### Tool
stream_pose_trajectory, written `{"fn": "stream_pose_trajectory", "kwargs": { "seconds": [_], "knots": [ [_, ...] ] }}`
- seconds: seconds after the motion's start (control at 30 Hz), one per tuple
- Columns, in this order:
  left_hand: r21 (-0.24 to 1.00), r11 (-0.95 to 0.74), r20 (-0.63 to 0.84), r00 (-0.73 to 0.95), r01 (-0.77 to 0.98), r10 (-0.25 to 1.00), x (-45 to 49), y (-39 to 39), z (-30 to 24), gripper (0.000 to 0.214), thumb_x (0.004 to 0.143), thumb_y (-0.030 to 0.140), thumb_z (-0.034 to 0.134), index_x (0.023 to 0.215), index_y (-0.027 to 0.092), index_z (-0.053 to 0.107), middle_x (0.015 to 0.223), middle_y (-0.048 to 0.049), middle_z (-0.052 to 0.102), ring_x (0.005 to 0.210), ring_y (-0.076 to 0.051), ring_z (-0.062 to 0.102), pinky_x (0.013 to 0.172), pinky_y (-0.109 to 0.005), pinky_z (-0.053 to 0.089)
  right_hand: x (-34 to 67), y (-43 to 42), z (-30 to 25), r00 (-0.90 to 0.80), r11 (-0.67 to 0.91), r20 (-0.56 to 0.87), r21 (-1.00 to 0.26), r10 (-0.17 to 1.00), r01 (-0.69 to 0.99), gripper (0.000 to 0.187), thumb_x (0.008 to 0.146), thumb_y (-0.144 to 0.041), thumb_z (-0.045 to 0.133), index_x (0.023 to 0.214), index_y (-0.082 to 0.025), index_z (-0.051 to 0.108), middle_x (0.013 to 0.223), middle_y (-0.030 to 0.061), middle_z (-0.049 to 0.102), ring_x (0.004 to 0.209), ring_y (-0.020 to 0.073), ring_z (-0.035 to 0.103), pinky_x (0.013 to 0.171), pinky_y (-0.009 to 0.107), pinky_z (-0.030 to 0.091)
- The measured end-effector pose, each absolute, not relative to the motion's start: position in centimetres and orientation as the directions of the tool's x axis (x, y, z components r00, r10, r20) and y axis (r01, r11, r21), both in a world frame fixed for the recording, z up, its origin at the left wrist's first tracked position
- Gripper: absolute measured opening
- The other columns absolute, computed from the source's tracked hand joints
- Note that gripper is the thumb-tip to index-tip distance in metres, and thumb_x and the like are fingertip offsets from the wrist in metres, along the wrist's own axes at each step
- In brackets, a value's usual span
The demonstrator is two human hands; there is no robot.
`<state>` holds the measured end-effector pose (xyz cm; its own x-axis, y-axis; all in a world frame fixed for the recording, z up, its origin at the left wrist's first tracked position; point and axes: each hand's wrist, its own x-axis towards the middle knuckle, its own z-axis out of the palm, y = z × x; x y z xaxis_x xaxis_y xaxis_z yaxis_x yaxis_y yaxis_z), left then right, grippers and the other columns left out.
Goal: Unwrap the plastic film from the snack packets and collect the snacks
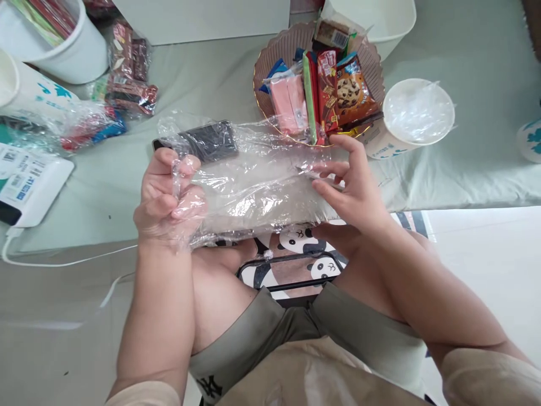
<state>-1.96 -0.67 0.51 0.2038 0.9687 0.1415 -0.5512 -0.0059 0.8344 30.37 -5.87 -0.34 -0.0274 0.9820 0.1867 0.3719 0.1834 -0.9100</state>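
Note:
A sheet of clear plastic wrap (253, 180) is stretched between my two hands above the table's front edge. My left hand (167, 197) is closed into a fist with the wrap bunched round its fingers. My right hand (353, 183) pinches the wrap's right end with bent fingers. A black phone (209, 141) lies on the table under the wrap's far left corner. Behind the wrap stands a ribbed plate (270, 56) piled with several wrapped snacks, among them a chocolate chip cookie pack (353, 90) and pink packets (289, 101).
A paper cup lined with clear film (416, 115) stands right of the plate. White bins (71, 51) and loose snack packs (129, 79) sit at back left, a white device with a cable (29, 186) at left. A panda-print stool (291, 265) is between my knees.

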Motion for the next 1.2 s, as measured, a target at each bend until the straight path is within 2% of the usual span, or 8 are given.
{"fn": "stream_pose_trajectory", "kwargs": {
  "seconds": [0.13, 0.3, 0.47, 0.67, 0.87, 1.0, 1.1, 1.2],
  "knots": [
    [0.841, -0.01, 0.063, 0.08, -0.542, 0.995, -1.7, -0.6, 1.1, 0.054, 0.041, 0.031, 0.105, 0.084, 0.026, 0.072, 0.076, 0.0066, 0.06, 0.034, 0.007, 0.017, 0.023, -0.01, 0.003, 29.8, -6.2, 0.8, 0.025, 0.211, 0.224, -0.947, 0.974, 0.244, 0.037, 0.097, -0.035, 0.068, 0.131, -0.034, 0.054, 0.105, 0.0029, 0.071, 0.082, 0.0173, 0.069, 0.083, 0.04, 0.063],
    [0.89, -0.156, 0.121, -0.107, -0.429, 0.987, -1.3, -0.2, 0.6, 0.047, 0.046, 0.014, 0.103, 0.08, 0.023, 0.072, 0.078, 0.0064, 0.067, 0.044, 0.001, 0.048, 0.037, -0.011, 0.044, 30.9, -6.3, 1.1, 0.093, 0.182, 0.179, -0.983, 0.979, -0.016, 0.023, 0.097, -0.049, 0.066, 0.111, -0.032, 0.061, 0.08, -0.0023, 0.06, 0.071, 0.0137, 0.065, 0.074, 0.033, 0.062],
    [0.921, -0.319, 0.261, -0.254, -0.225, 0.931, -0.3, 0.0, -0.4, 0.043, 0.051, 0.01, 0.095, 0.087, 0.019, 0.072, 0.076, 0.0058, 0.067, 0.043, -0.003, 0.055, 0.04, -0.013, 0.052, 31.5, -6.6, 1.7, -0.059, 0.154, 0.144, -0.955, 0.988, 0.255, 0.04, 0.082, -0.041, 0.083, 0.118, -0.028, 0.07, 0.081, -0.0006, 0.062, 0.074, 0.0166, 0.063, 0.074, 0.036, 0.059],
    [0.921, -0.386, 0.389, -0.229, 0.06, 0.892, -0.7, 0.2, -1.7, 0.04, 0.06, 0.022, 0.098, 0.094, 0.016, 0.08, 0.07, 0.0063, 0.057, 0.051, -0.004, 0.057, 0.053, -0.022, 0.063, 31.9, -6.2, 1.8, 0.11, 0.155, 0.264, -0.801, 0.958, 0.578, 0.011, 0.09, -0.023, 0.068, 0.096, -0.024, 0.077, 0.074, -0.0007, 0.057, 0.07, 0.0154, 0.056, 0.078, 0.037, 0.053],
    [0.829, -0.48, 0.543, -0.206, 0.289, 0.814, -1.1, -0.1, -1.9, 0.013, 0.082, 0.032, 0.09, 0.084, 0.02, 0.084, 0.086, -0.0034, 0.058, 0.079, -0.012, 0.06, 0.066, -0.024, 0.056, 32.1, -6.1, 2.1, 0.123, 0.276, 0.476, -0.681, 0.871, 0.678, 0.006, 0.086, -0.029, 0.08, 0.081, -0.027, 0.076, 0.109, 0.0115, 0.057, 0.114, 0.0309, 0.058, 0.099, 0.051, 0.051],
    [0.814, -0.562, 0.579, -0.274, 0.144, 0.768, -0.8, 0.3, -1.4, 0.018, 0.077, 0.036, 0.092, 0.078, 0.022, 0.081, 0.101, -0.0057, 0.068, 0.116, -0.017, 0.06, 0.111, -0.028, 0.047, 32.0, -6.2, 2.3, -0.044, 0.423, 0.545, -0.594, 0.837, 0.685, 0.027, 0.084, -0.031, 0.082, 0.068, -0.025, 0.061, 0.128, 0.0114, 0.064, 0.14, 0.041, 0.051, 0.114, 0.062, 0.043],
    [0.872, -0.484, 0.447, -0.286, -0.071, 0.847, 0.0, 0.2, -0.7, 0.02, 0.076, 0.038, 0.09, 0.077, 0.022, 0.077, 0.094, -0.0036, 0.076, 0.108, -0.018, 0.067, 0.102, -0.031, 0.051, 31.7, -6.3, 2.3, -0.171, 0.56, 0.578, -0.607, 0.798, 0.563, 0.037, 0.088, -0.035, 0.078, 0.065, -0.024, 0.051, 0.101, 0.0074, 0.076, 0.122, 0.0369, 0.068, 0.111, 0.063, 0.046],
    [0.933, -0.319, 0.269, -0.267, -0.168, 0.925, 1.0, -0.4, 0.2, 0.019, 0.079, 0.035, 0.086, 0.078, 0.021, 0.074, 0.087, -0.0027, 0.078, 0.086, -0.016, 0.072, 0.078, -0.029, 0.056, 31.2, -6.7, 2.1, -0.103, 0.453, 0.457, -0.778, 0.883, 0.435, 0.036, 0.096, -0.038, 0.07, 0.068, -0.025, 0.053, 0.077, 0.0027, 0.074, 0.086, 0.0256, 0.075, 0.096, 0.052, 0.055]
  ]
}}
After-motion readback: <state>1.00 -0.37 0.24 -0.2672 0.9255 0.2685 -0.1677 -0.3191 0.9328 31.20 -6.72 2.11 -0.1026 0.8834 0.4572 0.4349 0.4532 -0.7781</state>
